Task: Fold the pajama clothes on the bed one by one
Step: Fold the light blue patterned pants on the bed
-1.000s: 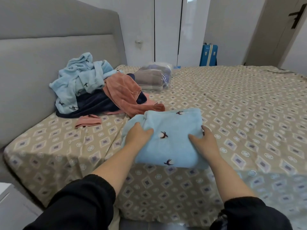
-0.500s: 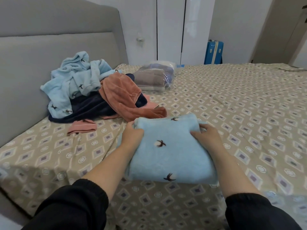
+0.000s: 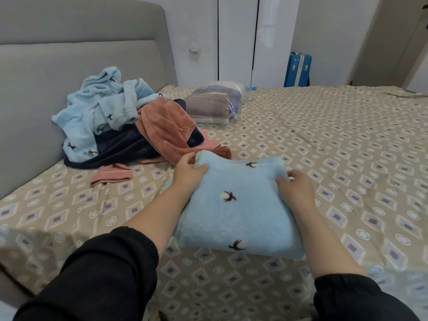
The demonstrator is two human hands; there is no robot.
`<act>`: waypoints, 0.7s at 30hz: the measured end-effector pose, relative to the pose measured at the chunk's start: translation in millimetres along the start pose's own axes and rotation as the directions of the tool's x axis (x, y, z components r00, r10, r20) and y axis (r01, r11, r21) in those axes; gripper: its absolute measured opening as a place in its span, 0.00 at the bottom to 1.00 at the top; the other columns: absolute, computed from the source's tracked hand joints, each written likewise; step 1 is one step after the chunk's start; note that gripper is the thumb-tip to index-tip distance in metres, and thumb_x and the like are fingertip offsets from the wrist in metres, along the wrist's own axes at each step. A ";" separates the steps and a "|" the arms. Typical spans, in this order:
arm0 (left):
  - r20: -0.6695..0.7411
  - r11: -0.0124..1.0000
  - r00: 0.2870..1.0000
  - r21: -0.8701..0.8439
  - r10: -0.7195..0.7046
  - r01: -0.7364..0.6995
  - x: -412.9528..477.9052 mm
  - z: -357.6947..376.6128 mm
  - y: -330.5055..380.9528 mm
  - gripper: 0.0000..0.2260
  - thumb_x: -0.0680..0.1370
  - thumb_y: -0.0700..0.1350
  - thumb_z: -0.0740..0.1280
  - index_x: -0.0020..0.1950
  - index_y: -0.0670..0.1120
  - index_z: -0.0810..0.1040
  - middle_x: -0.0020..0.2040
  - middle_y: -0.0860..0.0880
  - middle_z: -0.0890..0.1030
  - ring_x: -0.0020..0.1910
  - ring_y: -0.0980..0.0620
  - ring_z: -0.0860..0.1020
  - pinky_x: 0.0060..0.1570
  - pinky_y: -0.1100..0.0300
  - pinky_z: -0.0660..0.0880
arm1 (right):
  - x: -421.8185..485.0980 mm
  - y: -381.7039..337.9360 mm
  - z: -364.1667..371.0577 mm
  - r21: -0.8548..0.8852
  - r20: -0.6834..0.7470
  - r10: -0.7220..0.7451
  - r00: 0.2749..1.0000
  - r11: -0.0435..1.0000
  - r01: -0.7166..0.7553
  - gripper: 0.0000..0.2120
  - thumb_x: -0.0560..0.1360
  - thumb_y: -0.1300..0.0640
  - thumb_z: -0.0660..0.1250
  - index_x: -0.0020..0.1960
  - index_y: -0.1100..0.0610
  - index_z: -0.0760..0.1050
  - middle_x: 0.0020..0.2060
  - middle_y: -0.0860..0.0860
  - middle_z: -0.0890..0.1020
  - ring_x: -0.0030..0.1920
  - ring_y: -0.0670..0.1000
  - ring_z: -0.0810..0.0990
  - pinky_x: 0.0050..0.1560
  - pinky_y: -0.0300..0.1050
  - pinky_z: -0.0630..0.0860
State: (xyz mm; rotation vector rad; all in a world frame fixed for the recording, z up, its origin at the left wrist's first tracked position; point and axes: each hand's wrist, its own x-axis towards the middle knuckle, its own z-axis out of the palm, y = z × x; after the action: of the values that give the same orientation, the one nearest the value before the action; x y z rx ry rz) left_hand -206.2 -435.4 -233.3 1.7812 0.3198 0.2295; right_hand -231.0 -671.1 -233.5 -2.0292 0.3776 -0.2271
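Observation:
A folded light blue fleece pajama piece (image 3: 240, 212) with small dark motifs lies on the patterned bed sheet (image 3: 335, 144) in front of me. My left hand (image 3: 187, 174) grips its far left corner, thumb on top and fingers curled round the edge. My right hand (image 3: 296, 188) grips its far right corner the same way. A pile of unfolded pajamas lies near the headboard: a light blue piece (image 3: 99, 112), a navy piece (image 3: 120, 147) and a rust-pink piece (image 3: 166, 128). A small pink piece (image 3: 111, 174) lies apart in front of the pile.
A grey padded headboard (image 3: 69, 54) runs along the left. A clear plastic bag of folded textiles (image 3: 215, 105) sits at the bed's far side. A blue suitcase (image 3: 297, 70) stands by white wardrobe doors (image 3: 236, 38). Open sheet stretches to the right.
Both hands slid from the near part of the folded blue piece to its far corners and took hold of them. The view moved closer to the bed.

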 end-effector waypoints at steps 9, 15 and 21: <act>0.450 0.287 0.845 0.802 0.289 -0.524 -50.5 16.8 10.4 0.23 0.83 0.56 0.50 0.78 0.52 0.57 0.78 0.49 0.58 0.77 0.45 0.52 0.74 0.42 0.50 | -6.6 -4.6 -3.8 -0.117 -0.061 -0.314 0.948 0.945 0.305 0.26 0.76 0.60 0.64 0.73 0.57 0.62 0.65 0.56 0.73 0.62 0.55 0.72 0.62 0.49 0.68; 0.490 0.267 0.857 0.815 0.157 -0.515 -54.5 22.4 -16.4 0.25 0.83 0.57 0.44 0.80 0.54 0.46 0.80 0.53 0.45 0.78 0.49 0.40 0.74 0.42 0.38 | -27.4 -8.7 22.5 -0.492 0.388 -0.490 0.780 0.606 0.625 0.23 0.83 0.51 0.50 0.77 0.52 0.55 0.77 0.50 0.58 0.75 0.52 0.56 0.73 0.58 0.52; 0.394 0.430 0.913 0.809 0.108 -0.401 -47.2 14.1 -25.1 0.26 0.83 0.58 0.45 0.80 0.54 0.46 0.79 0.54 0.40 0.77 0.53 0.37 0.73 0.42 0.37 | -4.3 26.8 34.0 -0.550 0.382 -0.186 0.905 0.742 0.384 0.26 0.82 0.44 0.44 0.79 0.48 0.47 0.78 0.45 0.46 0.78 0.47 0.45 0.73 0.62 0.42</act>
State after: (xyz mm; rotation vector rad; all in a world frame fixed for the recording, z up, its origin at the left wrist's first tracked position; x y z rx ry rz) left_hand -248.4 -458.9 -260.3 2.8993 -0.1136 -0.0148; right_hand -228.7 -653.1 -273.1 -2.7292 -0.0929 0.0400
